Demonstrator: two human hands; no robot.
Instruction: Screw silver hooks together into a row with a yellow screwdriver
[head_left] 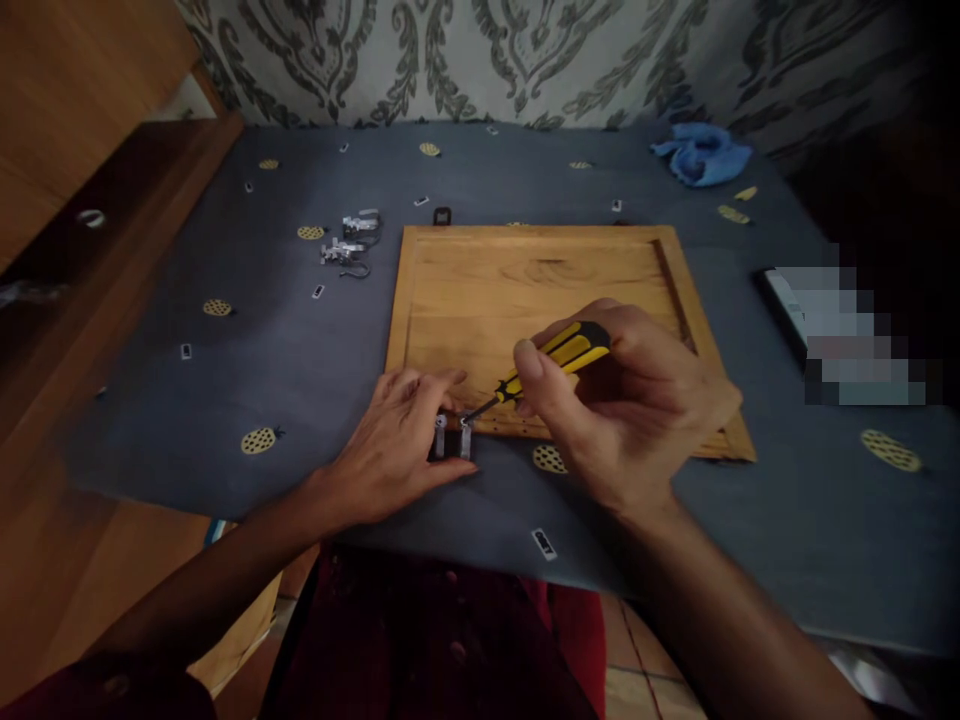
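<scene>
A yellow-black screwdriver (551, 365) is gripped by the right hand (630, 400); a small bracket (453, 438), seemingly metal, is pinned by the left hand (401, 440).

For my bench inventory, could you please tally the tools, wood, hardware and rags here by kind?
Screwdriver, in the right hand: 1
Wooden panel: 1
Metal fitting, held by the left hand: 1
Heap of metal hardware, pieces uncountable: 1
Blue rag: 1
Total: 5

The scene is dimly lit, with the brightest patch seen on the wooden panel (525, 290). Heavy darkening is found at the corners, most at the right. Edges are bent by the lens, and one area at right is pixelated.
</scene>
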